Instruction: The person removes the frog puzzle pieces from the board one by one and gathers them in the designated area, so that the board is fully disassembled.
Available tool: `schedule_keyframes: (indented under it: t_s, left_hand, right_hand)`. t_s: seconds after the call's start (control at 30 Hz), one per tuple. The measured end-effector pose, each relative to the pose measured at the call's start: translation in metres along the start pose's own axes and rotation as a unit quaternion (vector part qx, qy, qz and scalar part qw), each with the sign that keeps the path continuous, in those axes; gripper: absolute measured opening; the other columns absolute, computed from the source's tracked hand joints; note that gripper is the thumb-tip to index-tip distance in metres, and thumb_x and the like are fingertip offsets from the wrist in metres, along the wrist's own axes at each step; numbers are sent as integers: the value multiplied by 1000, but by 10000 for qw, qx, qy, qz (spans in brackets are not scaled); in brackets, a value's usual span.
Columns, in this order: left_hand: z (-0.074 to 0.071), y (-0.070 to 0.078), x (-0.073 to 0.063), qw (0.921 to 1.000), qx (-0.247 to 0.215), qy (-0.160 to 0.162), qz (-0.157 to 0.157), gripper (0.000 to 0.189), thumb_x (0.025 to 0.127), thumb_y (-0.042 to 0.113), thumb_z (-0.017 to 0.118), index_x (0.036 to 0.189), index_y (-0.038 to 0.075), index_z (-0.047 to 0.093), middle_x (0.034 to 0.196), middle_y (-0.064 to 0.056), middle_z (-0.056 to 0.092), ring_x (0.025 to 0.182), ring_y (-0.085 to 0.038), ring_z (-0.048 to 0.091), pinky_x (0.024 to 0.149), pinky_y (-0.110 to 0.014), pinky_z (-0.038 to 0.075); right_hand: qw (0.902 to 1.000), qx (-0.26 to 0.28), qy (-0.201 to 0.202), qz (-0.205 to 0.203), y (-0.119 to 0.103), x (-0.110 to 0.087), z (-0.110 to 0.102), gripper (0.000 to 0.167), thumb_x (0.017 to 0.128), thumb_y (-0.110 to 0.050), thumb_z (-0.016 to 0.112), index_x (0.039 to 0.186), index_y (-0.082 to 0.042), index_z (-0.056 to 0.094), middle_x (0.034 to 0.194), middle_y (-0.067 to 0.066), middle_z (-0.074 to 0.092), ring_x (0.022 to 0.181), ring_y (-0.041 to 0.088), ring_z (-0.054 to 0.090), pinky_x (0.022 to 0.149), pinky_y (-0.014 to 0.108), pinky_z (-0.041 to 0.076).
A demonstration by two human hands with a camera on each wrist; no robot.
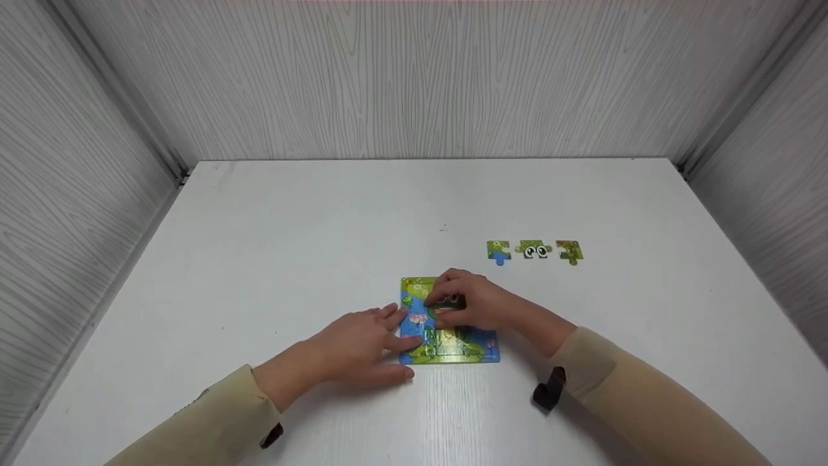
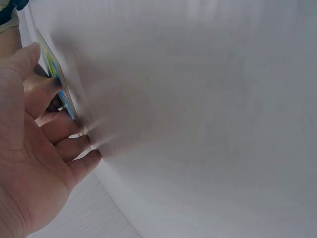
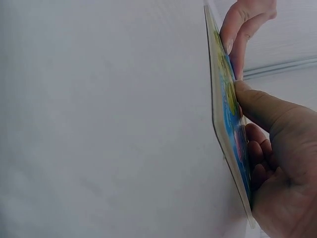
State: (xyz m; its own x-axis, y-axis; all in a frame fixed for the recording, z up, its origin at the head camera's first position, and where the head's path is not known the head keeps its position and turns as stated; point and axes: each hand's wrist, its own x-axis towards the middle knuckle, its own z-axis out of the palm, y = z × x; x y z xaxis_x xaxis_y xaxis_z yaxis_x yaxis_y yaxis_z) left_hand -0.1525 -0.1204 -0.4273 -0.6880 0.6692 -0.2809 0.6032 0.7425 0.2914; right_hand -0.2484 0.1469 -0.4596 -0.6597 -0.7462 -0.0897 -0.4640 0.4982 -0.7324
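Observation:
A small, colourful puzzle board (image 1: pixel 449 360) with a green, blue and yellow picture lies flat on the white table. Along its left side rests my left hand (image 1: pixel 356 343), fingers spread, fingertips on the edge and surface. My right hand (image 1: pixel 482 301) bends over the board's upper right part, thumb and fingers around a puzzle piece (image 1: pixel 441 313) that they mostly hide. In the right wrist view, the right thumb (image 3: pixel 262 106) meets the picture side of the board, other fingers curled beneath the palm. The left wrist view shows the left fingers (image 2: pixel 74 148) reaching down to the table.
Three loose puzzle pieces lie in a row behind the right hand: one green and blue (image 1: pixel 497 250), one with two big eyes (image 1: pixel 534 250) and one green with some red (image 1: pixel 570 250). Pale wood-grain panels (image 1: pixel 381 77) enclose the table at the back and sides.

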Motion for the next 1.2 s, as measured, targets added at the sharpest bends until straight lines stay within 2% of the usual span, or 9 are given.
schedule_keyframes:
  t_s: [0.27, 1.0, 1.2]
  left_hand:
    - [0, 0, -2, 10000, 31, 41, 54, 61, 105, 63, 51, 156, 31, 55, 168, -19, 33, 158, -35, 28, 124, -53, 33]
    - [2, -1, 0, 10000, -24, -49, -36, 63, 104, 65, 50, 158, 33, 53, 169, -17, 32, 159, -34, 26, 125, -53, 31]
    - [2, -3, -1, 9999, -5, 99, 119, 61, 105, 62, 51, 157, 30, 55, 168, -21, 33, 158, -37, 28, 124, -53, 32]
  right_hand:
    - [9996, 99, 11, -256, -1, -1, 0, 28, 95, -25, 84, 122, -22, 80, 125, -6, 61, 118, 18, 56, 107, 42, 47]
    - [9998, 140, 11, -133, -2, -2, 1, 28, 94, -21, 84, 122, -23, 78, 127, -6, 62, 122, 19, 54, 112, 44, 43]
    - [9998, 203, 52, -61, -2, -1, 1, 29, 93, -19, 85, 120, -24, 77, 123, -8, 63, 118, 18, 54, 107, 41, 45]
